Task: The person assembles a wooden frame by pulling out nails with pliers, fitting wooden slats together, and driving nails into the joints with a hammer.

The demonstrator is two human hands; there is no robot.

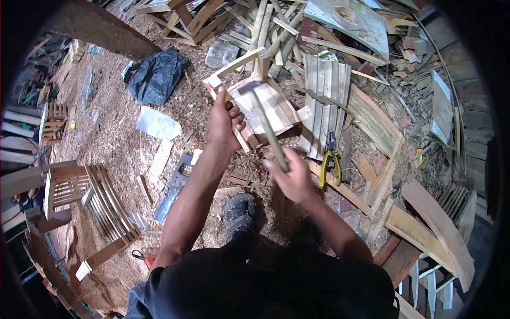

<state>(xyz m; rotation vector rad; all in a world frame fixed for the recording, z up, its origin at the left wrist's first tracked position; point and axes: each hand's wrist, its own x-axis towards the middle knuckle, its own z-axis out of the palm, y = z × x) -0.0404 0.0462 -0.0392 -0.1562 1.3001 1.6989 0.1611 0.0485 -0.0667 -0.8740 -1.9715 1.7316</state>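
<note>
Your right hand (289, 173) is clamped on the handle of the hammer (267, 123); your left hand (224, 121) appears clamped on the left side of the wooden frame (271, 110). The frame is at mid-floor, short of the timber pile (260, 32) toward the far edge of the shaving-strewn floor (106, 122). The hammer head is blurred over the slats; contact cannot be told. Advised: hold your left thumb clear of the strike line, brace the frame firmly, land blows square. Pliers (330, 153) lie to the right, apart from the frame.
</note>
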